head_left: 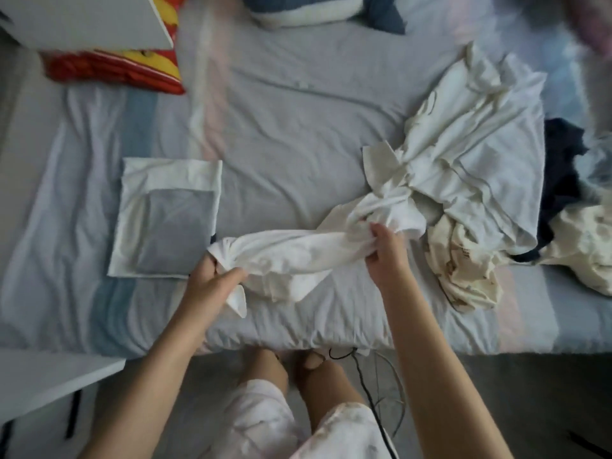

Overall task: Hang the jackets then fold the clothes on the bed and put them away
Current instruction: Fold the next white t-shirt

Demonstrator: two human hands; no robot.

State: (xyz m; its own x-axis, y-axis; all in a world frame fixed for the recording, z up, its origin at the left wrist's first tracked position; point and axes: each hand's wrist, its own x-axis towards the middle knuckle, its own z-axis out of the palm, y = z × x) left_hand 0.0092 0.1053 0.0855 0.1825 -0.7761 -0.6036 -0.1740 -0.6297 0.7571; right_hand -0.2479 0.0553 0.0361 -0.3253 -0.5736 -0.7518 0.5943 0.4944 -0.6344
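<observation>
The left hand (pixel 212 283) and right hand (pixel 385 256), fingers (pixel 231 276) curled, grip the bunched white garment (pixel 298 256) at the near edge of the bed (pixel 298 127). Spread it flat before folding. The folded stack (pixel 165 220) lies left; the unfolded pile (pixel 463 154) lies right, farther back.

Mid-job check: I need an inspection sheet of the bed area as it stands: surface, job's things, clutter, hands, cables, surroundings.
Surface: bed sheet, pale striped, wrinkled.
Job's things: white garment bunched, held between both hands near the front edge; folded white piece with folded grey piece on it, left; unfolded pile of cream clothes, right, dark garment beside it.
Clutter: red and yellow cushion far left; blue and white plush toy at far edge.
Grippers: left hand grips the garment's left end; right hand grips its right part.
Cables: black cable on the floor below the bed's edge.
Surroundings: white tabletop lower left; white panel upper left.
</observation>
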